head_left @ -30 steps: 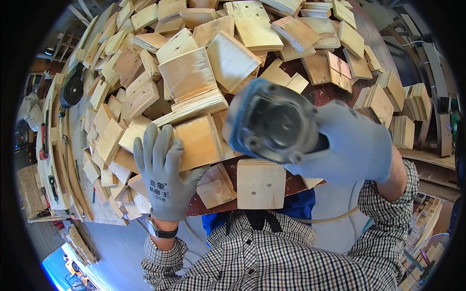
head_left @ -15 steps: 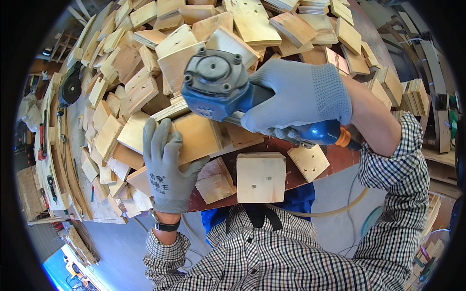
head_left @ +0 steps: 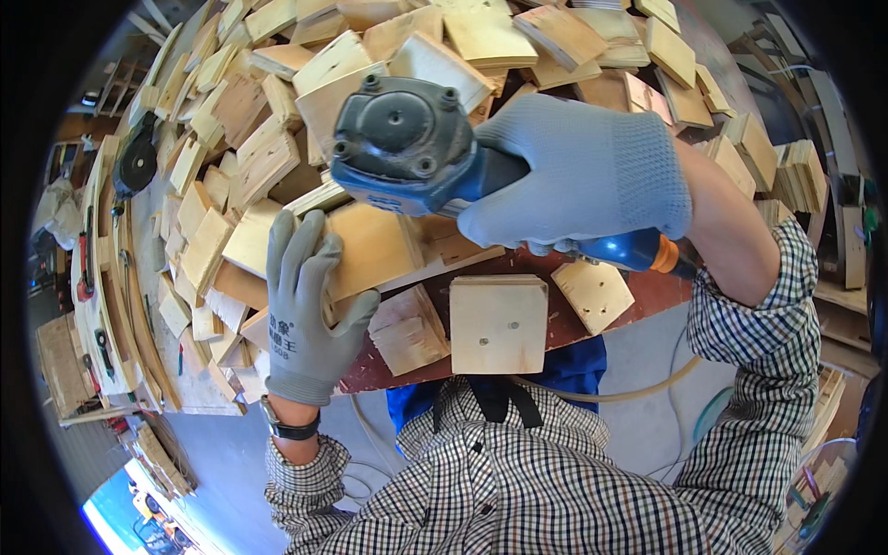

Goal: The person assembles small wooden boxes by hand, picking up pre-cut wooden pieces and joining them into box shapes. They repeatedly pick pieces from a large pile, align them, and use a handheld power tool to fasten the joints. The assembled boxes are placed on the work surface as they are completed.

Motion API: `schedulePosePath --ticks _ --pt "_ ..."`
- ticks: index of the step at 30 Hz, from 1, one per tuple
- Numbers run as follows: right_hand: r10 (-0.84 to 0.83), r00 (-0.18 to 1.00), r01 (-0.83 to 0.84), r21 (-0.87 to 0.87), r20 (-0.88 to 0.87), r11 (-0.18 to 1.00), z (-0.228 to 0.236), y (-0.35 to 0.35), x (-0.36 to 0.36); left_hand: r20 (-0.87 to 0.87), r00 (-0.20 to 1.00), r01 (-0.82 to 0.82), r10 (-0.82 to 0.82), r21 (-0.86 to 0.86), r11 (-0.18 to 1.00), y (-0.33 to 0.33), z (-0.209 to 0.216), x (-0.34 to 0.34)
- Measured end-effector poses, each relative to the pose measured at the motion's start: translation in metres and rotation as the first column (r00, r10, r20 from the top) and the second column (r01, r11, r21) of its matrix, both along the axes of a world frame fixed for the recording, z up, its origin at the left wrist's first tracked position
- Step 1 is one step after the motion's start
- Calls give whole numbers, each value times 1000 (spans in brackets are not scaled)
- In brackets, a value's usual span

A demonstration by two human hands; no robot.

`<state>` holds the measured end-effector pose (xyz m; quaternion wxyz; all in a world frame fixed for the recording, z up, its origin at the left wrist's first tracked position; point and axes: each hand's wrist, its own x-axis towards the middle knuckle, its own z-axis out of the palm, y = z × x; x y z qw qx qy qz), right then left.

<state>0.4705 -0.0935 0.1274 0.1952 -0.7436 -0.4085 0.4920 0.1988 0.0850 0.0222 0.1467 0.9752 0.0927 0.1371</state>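
In a grey glove, my right hand (head_left: 583,176) is wrapped round the handle of a blue nail gun (head_left: 407,139) with a dark round-capped head. The gun hangs over the heap, above and left of a square plywood block stack (head_left: 499,310) at the table's near edge. Two small round marks show on that stack's top. My left hand (head_left: 310,296), also gloved, has its fingers stretched over the left end of a yellowish plywood block (head_left: 375,245), thumb apart. Whether it presses on that block is hard to tell. The gun's nose is hidden behind my right hand.
A large heap of plywood blocks (head_left: 268,166) covers the far table. Beside the stack lie a rough-faced block (head_left: 407,328) and a tilted block with small holes (head_left: 594,294). A hose (head_left: 629,396) runs below the dark red table edge (head_left: 661,305). Hand tools (head_left: 85,268) lie at left.
The nail gun in my right hand has risen slightly away from the near stack. My left hand has shifted a little left, its thumb now farther from the yellowish block.
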Motion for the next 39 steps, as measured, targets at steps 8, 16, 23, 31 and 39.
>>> schedulePosePath --ticks 8,16,23,31,39 --pt "-20 999 20 9 25 1000 6 1 -4 -16 998 -55 58 142 988 -6 -1 4" --pt "-8 999 10 -53 46 999 8 6 -8 -13 997 -80 82 123 989 -10 2 5" --pt "-37 991 44 -50 130 998 12 -4 -8 -38 999 -15 16 30 999 10 8 2" --pt "-537 842 462 443 53 768 -12 -101 -33 -17 995 -101 102 44 994 0 14 6" --pt "-344 710 96 400 614 912 5 -162 -4 -38 995 -93 96 69 993 -2 21 9"
